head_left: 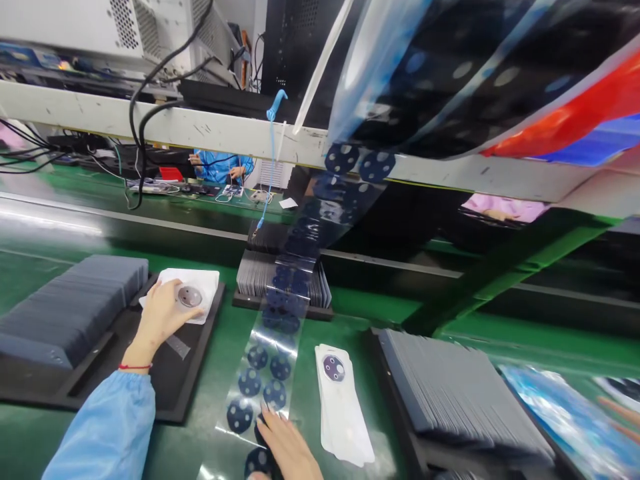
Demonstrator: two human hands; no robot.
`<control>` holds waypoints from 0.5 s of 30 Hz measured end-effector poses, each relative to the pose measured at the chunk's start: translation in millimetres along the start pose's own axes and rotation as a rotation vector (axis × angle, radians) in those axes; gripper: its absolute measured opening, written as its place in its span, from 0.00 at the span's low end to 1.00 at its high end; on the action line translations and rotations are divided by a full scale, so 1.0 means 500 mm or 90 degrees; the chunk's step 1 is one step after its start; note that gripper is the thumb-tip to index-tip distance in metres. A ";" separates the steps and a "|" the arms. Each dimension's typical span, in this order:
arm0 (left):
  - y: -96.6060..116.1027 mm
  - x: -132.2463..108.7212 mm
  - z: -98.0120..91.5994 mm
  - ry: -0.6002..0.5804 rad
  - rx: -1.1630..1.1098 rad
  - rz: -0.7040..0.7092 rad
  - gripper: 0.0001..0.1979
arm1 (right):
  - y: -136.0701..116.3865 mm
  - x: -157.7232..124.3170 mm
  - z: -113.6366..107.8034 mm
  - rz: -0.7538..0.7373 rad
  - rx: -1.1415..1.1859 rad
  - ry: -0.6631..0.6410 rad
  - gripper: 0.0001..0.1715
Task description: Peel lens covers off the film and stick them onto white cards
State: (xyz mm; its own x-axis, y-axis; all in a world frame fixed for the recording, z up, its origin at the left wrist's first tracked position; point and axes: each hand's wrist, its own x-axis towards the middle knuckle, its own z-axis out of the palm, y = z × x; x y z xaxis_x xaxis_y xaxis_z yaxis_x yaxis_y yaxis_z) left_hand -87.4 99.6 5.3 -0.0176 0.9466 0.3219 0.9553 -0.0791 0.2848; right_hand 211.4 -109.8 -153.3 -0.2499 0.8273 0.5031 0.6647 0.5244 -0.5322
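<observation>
My left hand [163, 313] rests on a small pile of white sheets [205, 312], thumb and fingers apart beside a dark round piece with small holes [190, 297] on the top sheet. Lower in the view, my right hand [290, 445] lies with stretched fingers on a clear film strip [254, 417], which carries two rows of dark round stickers [240, 415]. Part of one sticker is under those fingertips. The strip hangs down from the shelf onto the green table. Right of it lies a stack of white phone-shaped sheets [345, 420] with a round dark camera piece [333, 368] on top.
A black tray [193, 373] holds a row of grey plates [80, 307] at left. More grey plates stand in a rack [273, 273] behind the strip and at right [465, 387]. A shelf beam [230, 127] crosses above; a blue cord [273, 167] dangles. Co-workers' hands show beyond.
</observation>
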 end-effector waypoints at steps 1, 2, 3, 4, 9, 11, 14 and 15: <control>0.017 -0.005 -0.015 0.027 -0.024 -0.021 0.42 | 0.002 0.002 -0.004 -0.007 -0.011 0.003 0.34; 0.036 -0.014 -0.028 0.051 -0.061 -0.047 0.43 | 0.001 0.008 -0.012 -0.025 -0.031 -0.020 0.31; 0.058 -0.026 -0.039 0.068 -0.114 -0.076 0.44 | -0.003 0.014 -0.023 -0.044 -0.060 -0.051 0.30; 0.081 -0.042 -0.047 0.074 -0.185 -0.104 0.44 | -0.009 0.021 -0.032 -0.064 -0.091 -0.088 0.29; 0.206 -0.154 -0.026 -0.205 -0.731 -0.187 0.33 | -0.045 0.027 -0.048 0.006 -0.157 -0.085 0.14; 0.243 -0.196 0.003 -0.432 -0.924 -0.308 0.32 | -0.055 0.021 -0.043 0.085 -0.125 -0.060 0.12; 0.270 -0.239 0.044 -0.659 -1.011 -0.552 0.37 | -0.064 0.018 -0.039 0.175 -0.036 0.003 0.10; 0.273 -0.248 0.054 -0.671 -1.002 -0.575 0.37 | -0.066 0.018 -0.040 0.183 -0.012 0.016 0.07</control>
State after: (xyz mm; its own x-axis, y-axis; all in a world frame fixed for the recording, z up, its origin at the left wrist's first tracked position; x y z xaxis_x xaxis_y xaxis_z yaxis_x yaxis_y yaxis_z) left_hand 52.9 -20.2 -20.0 0.4512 0.5963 -0.6639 -0.2309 0.7966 0.5586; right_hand 201.2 -123.6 -117.8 -0.0324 0.9361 0.3503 0.7187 0.2654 -0.6427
